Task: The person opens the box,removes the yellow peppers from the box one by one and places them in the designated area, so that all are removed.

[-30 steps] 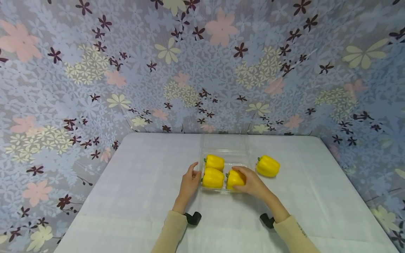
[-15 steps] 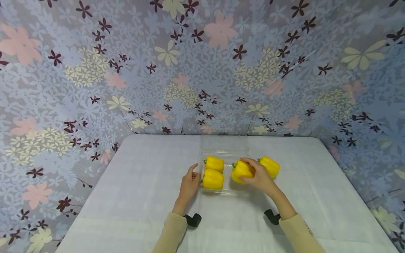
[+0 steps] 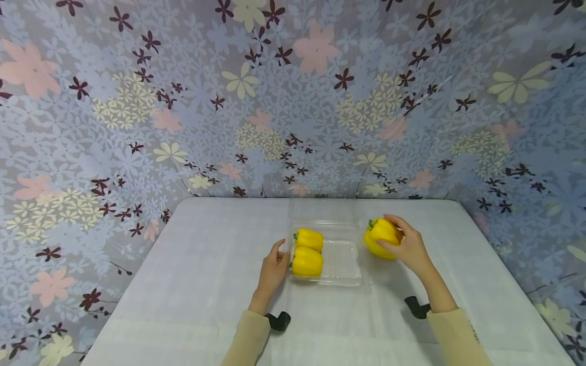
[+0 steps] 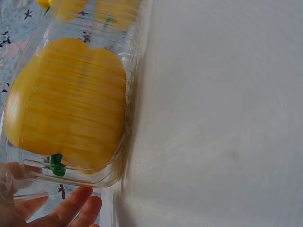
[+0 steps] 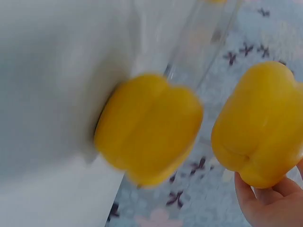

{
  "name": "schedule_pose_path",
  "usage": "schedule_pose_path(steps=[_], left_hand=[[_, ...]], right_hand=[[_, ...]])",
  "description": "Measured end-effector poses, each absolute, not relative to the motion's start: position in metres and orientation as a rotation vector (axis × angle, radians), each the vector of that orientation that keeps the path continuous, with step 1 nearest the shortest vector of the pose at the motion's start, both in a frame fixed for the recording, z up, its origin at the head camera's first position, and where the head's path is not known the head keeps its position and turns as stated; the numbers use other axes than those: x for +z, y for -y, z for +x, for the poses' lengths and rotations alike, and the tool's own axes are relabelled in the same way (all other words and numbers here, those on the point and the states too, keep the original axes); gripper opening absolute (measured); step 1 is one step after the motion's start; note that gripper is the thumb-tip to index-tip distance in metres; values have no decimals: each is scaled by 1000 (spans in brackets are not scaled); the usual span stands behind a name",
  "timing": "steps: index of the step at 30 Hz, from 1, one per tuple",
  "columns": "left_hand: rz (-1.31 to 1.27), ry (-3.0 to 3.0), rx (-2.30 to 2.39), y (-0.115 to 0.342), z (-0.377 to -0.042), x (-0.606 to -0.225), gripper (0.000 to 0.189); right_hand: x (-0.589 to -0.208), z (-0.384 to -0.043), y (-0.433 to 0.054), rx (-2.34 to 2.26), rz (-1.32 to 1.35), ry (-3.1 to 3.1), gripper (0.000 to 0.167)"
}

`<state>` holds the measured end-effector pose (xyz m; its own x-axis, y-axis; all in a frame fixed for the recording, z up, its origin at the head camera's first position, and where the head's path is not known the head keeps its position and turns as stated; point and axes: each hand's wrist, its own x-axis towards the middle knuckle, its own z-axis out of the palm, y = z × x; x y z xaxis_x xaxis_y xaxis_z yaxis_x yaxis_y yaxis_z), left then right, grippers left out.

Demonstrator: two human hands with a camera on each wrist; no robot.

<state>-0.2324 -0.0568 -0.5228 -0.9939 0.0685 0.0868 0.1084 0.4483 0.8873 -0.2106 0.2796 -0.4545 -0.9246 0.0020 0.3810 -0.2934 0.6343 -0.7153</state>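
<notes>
My right hand [image 3: 410,249] grips a yellow bell pepper [image 3: 383,231] between thumb and fingers, raised above the table to the right of the clear plastic container [image 3: 343,262]. Behind it in the head view, another yellow bell pepper [image 5: 147,127] rests on the table, mostly covered there but plain in the right wrist view. Two more bell peppers, a rear one [image 3: 309,239] and a front one [image 3: 306,263], lie in the container's left half, green stems to the left. Beside the container's left wall is my left hand [image 3: 273,269], fingers loosely extended, fingertips right at the plastic.
The container's transparent lid [image 3: 322,211] is folded back toward the wall. A white cloth covers the table [image 3: 220,244], and flower-patterned fabric [image 3: 256,101] rises behind its far edge. Black camera mounts [image 3: 416,307] stick out from both wrists.
My right hand has lifted its bell pepper out of the container's right half and carried it right, over to the pepper on the table. My left hand has stayed at the container's left side.
</notes>
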Motion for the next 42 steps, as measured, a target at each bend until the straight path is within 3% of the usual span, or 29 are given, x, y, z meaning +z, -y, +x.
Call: schedule_pose_path(steps=[13,42], left_hand=[[-157,2647,-1608,58,-233,-526,44],[-196,2662,-1603,59,-234,-522,45]], right_hand=[[-464,-208,-338,1139,40,2540,65],[-499,-205,-377,1110,-87,2638,66]])
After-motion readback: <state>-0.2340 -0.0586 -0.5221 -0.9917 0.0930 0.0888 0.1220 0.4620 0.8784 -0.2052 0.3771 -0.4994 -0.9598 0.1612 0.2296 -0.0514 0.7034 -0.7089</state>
